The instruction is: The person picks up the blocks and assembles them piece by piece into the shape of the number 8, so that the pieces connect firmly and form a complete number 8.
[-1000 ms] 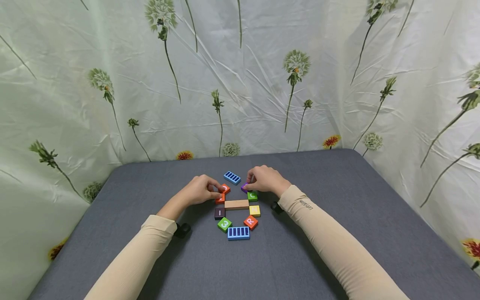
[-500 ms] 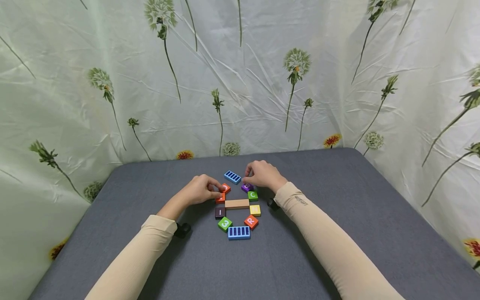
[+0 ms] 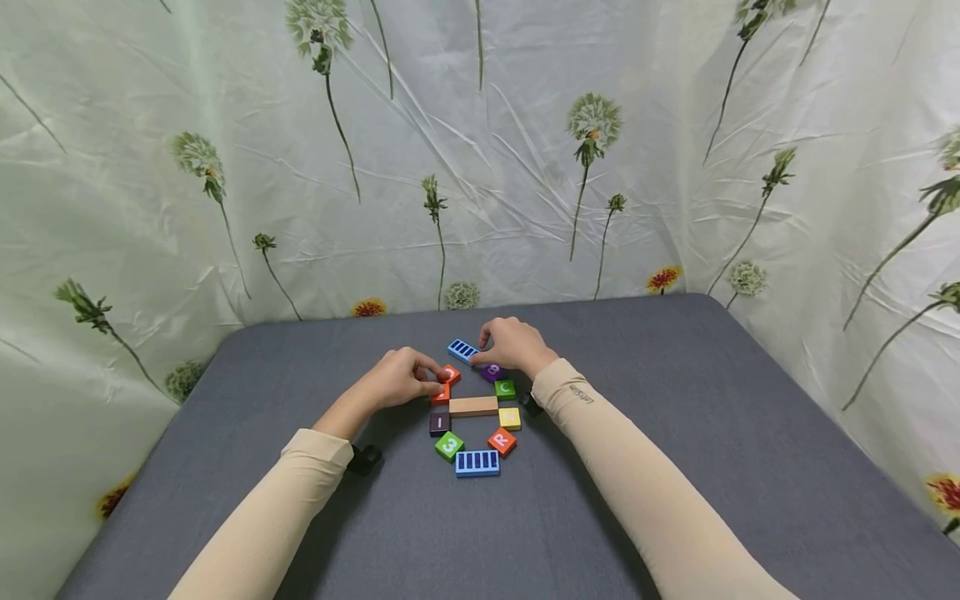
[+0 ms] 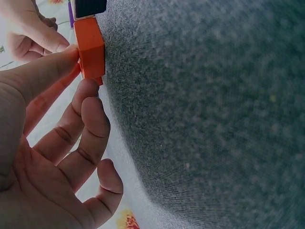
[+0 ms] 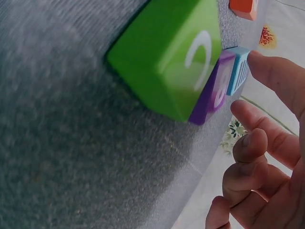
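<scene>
My left hand (image 3: pixel 393 377) pinches at two orange blocks, the upper one (image 3: pixel 452 372) set at an angle to the lower one (image 3: pixel 442 395). In the left wrist view, the thumb and index finger meet the nearer orange block (image 4: pixel 90 47), and the other fingers are loosely bent. My right hand (image 3: pixel 516 343) is at the near right end of a slatted blue block (image 3: pixel 461 349). In the right wrist view, its thumb and index finger stand apart on either side of that blue block (image 5: pixel 239 71). Just below lies a purple block (image 3: pixel 492 372) marked 8 or B, beside a green C block (image 3: pixel 506 390).
A plain wooden plank (image 3: pixel 473 407) lies mid-figure. Around it are a dark block (image 3: pixel 439 424), a yellow block (image 3: pixel 510 419), a green 3 block (image 3: pixel 449 446), an orange R block (image 3: pixel 502 442) and a second slatted blue block (image 3: pixel 477 464). Grey cloth (image 3: pixel 637 400) covers the table.
The right hand has let go of the purple block and moved left to the far blue block. The purple block's face now shows. The left hand has stayed at the orange blocks.
</scene>
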A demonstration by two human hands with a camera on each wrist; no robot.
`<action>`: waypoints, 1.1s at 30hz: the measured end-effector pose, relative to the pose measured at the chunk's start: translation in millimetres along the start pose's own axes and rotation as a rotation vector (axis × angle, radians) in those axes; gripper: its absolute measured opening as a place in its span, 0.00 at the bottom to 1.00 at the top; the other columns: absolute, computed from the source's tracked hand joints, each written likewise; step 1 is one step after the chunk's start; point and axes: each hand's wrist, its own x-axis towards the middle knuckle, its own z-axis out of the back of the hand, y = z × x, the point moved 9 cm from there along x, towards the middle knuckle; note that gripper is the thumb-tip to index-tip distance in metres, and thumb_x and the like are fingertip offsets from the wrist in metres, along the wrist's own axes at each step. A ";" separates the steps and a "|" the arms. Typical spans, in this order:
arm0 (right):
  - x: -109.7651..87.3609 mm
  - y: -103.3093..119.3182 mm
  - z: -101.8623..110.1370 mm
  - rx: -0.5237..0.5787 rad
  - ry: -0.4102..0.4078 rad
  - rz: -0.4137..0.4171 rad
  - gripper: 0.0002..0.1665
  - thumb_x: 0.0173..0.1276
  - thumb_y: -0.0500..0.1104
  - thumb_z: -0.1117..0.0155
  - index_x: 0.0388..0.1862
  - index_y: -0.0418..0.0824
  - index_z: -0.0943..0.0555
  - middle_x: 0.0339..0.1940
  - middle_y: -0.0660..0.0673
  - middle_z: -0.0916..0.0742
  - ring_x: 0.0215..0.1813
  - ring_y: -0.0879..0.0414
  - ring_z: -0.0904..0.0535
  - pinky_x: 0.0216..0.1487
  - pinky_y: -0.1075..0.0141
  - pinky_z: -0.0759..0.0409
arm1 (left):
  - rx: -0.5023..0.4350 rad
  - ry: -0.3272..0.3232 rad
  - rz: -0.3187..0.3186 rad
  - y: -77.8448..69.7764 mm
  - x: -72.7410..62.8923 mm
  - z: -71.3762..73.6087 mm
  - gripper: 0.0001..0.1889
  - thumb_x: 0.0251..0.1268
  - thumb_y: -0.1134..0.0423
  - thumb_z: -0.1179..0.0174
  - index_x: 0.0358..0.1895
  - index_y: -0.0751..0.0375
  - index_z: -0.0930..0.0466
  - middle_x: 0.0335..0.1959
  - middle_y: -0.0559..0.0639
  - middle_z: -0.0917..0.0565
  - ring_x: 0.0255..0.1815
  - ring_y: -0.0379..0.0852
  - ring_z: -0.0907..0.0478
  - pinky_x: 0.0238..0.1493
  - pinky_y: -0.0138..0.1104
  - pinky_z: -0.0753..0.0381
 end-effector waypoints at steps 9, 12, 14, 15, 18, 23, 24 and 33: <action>4.4 6.6 -3.8 -0.032 0.000 -0.005 0.22 0.71 0.60 0.24 0.52 0.47 0.11 0.50 0.45 0.09 0.34 0.56 0.18 0.40 0.59 0.20 | 0.008 -0.003 -0.006 0.7 0.5 1.5 0.13 0.69 0.57 0.26 0.54 0.55 0.07 0.22 0.46 0.20 0.24 0.41 0.29 0.29 0.34 0.31; 5.6 7.8 -5.3 -0.044 -0.001 -0.008 0.22 0.71 0.60 0.24 0.51 0.47 0.12 0.47 0.46 0.09 0.34 0.55 0.18 0.40 0.59 0.19 | 0.005 -0.006 -0.009 0.7 0.5 1.6 0.13 0.69 0.57 0.26 0.53 0.55 0.07 0.22 0.46 0.20 0.24 0.41 0.29 0.29 0.34 0.31; 6.2 7.6 -6.2 -0.051 -0.005 -0.013 0.22 0.71 0.60 0.24 0.51 0.47 0.11 0.48 0.46 0.09 0.36 0.55 0.17 0.43 0.57 0.17 | 0.001 -0.006 -0.009 0.8 0.2 1.4 0.13 0.69 0.58 0.26 0.53 0.55 0.07 0.22 0.46 0.21 0.23 0.41 0.29 0.29 0.34 0.31; 6.5 7.3 -6.6 -0.056 -0.006 -0.017 0.22 0.71 0.61 0.24 0.51 0.47 0.11 0.49 0.46 0.09 0.37 0.55 0.17 0.44 0.57 0.17 | -0.001 -0.005 -0.010 0.8 0.2 1.1 0.13 0.69 0.58 0.26 0.53 0.55 0.07 0.22 0.46 0.21 0.23 0.41 0.29 0.29 0.34 0.31; 6.8 6.1 -7.3 -0.061 -0.006 -0.026 0.22 0.71 0.61 0.25 0.52 0.47 0.11 0.51 0.46 0.09 0.40 0.54 0.16 0.48 0.55 0.15 | -0.003 -0.006 -0.015 0.9 0.4 0.5 0.13 0.69 0.58 0.26 0.53 0.54 0.07 0.21 0.45 0.21 0.23 0.40 0.29 0.29 0.34 0.31; 6.2 5.9 -5.3 -0.055 -0.012 -0.028 0.20 0.72 0.59 0.25 0.49 0.45 0.11 0.45 0.46 0.09 0.36 0.55 0.16 0.45 0.57 0.17 | -0.001 -0.011 -0.014 2.0 0.9 0.0 0.12 0.69 0.58 0.26 0.53 0.54 0.07 0.21 0.45 0.20 0.23 0.40 0.29 0.29 0.34 0.31; 5.8 5.9 -4.5 -0.053 -0.013 -0.028 0.19 0.72 0.58 0.24 0.48 0.45 0.11 0.43 0.47 0.09 0.35 0.55 0.17 0.43 0.58 0.18 | -0.001 -0.012 -0.013 2.3 0.9 -0.1 0.12 0.69 0.58 0.26 0.53 0.54 0.07 0.21 0.45 0.20 0.23 0.40 0.29 0.29 0.34 0.31; 5.2 2.7 -1.5 -0.061 -0.014 -0.040 0.16 0.73 0.56 0.25 0.42 0.45 0.11 0.38 0.48 0.12 0.32 0.57 0.22 0.35 0.63 0.26 | -0.007 -0.011 -0.004 3.5 0.2 0.0 0.12 0.69 0.58 0.26 0.53 0.54 0.07 0.22 0.45 0.19 0.23 0.40 0.28 0.29 0.34 0.30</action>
